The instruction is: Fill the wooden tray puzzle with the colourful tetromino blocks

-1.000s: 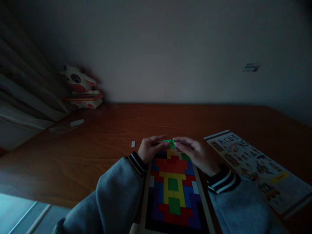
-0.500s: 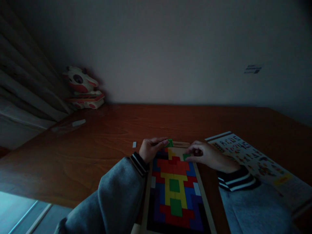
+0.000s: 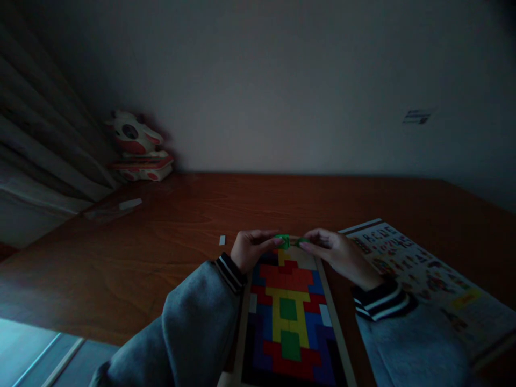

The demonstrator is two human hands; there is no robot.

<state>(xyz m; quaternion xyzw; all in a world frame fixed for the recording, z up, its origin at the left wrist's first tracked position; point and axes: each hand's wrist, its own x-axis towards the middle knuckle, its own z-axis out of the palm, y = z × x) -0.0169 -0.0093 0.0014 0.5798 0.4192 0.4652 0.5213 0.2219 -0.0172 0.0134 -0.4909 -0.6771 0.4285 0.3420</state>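
A wooden puzzle board (image 3: pixel 339 344) filled largely with coloured flat blocks lies on the desk in front of me. Over its far edge my left hand (image 3: pixel 252 250) pinches a bright green puzzle block (image 3: pixel 284 241) between thumb and fingers. Close by on the right, my right hand (image 3: pixel 331 249) holds a darker green puzzle block (image 3: pixel 300 242), partly hidden by the fingertips. A small gap separates the two blocks. Bare pale wood shows at the board's far right corner (image 3: pixel 307 261), beside a yellow block (image 3: pixel 284 256).
A printed pattern sheet (image 3: pixel 427 269) lies on the right of the wooden desk (image 3: pixel 193 215). Left of the board is a small white piece (image 3: pixel 222 240). A cow-shaped toy (image 3: pixel 139 145) stands at the back left, near a curtain (image 3: pixel 44 123) and a clear wrapper (image 3: pixel 116 207).
My right hand has lifted the darker green block off the board's far right corner and carried it up and left towards my left hand. My left hand has barely shifted.
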